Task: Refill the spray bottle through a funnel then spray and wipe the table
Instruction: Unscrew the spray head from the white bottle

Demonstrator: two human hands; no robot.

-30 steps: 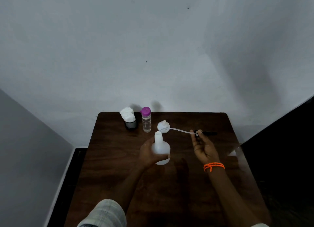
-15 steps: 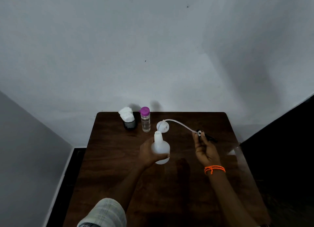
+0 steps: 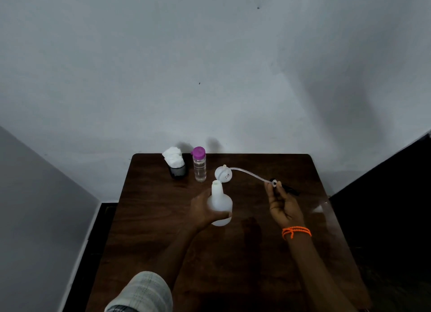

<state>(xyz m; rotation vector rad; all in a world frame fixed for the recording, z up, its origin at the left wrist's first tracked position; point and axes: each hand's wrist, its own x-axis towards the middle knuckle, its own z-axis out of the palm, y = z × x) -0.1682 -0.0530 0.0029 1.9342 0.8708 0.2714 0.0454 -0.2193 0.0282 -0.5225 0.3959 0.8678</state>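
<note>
Holding an uncapped spray bottle and its pulled-out sprayer head

Nearest the camera, a pale checked sleeve covers the left upper arm at about 7 o'clock, and both bare forearms reach forward over the dark wooden table. An orange bracelet circles the right wrist at 4 o'clock.

Farther in, the left hand curls its fingers round the belly of the white spray bottle, gripping it upright close to the tabletop, near the table's middle; whether its base touches the wood cannot be told. The bottle's neck is uncapped and open at the top.

At 3 o'clock from the bottle, the right hand is raised with its palm toward the camera, thumb and fingertips pinching the black sprayer head. From that head a thin clear dip tube arcs away toward 10 o'clock, its far end meeting the white funnel.

The funnel sits just beyond the bottle's mouth, at 12 o'clock from it. Left of it, toward 11 o'clock, stands a clear bottle with a purple cap, upright. Just beside that, still farther left, a dark cup holds white tissues. These stand near the table's far edge, against the grey wall.
</note>
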